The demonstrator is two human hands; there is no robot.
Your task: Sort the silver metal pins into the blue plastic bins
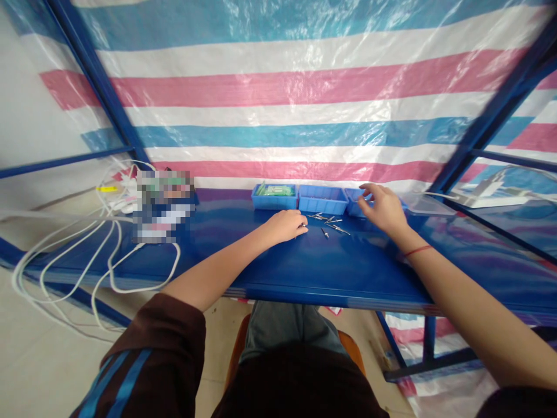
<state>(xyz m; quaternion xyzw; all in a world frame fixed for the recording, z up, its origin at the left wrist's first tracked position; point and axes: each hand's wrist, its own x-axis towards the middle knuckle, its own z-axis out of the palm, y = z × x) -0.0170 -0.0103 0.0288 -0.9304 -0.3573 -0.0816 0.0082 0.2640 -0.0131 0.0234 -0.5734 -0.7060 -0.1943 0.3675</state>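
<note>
My left hand rests on the blue table with its fingers curled together. A small dark, shiny bit shows at its fingertips, too small to name. Just right of it lie several slim metal pieces, thin and pointed, scattered on the tabletop. One shorter piece with a dark, thin end lies nearer the front. Over the right blue bin hovers my right hand, thumb and fingers apart, with nothing visible between them. The hand partly covers that bin, so its contents are mostly hidden.
The middle blue bin and a left bin holding green-and-clear packets stand along the back. White cables loop over the table's left end beside a blurred-out patch. Behind hangs a striped plastic sheet between blue posts.
</note>
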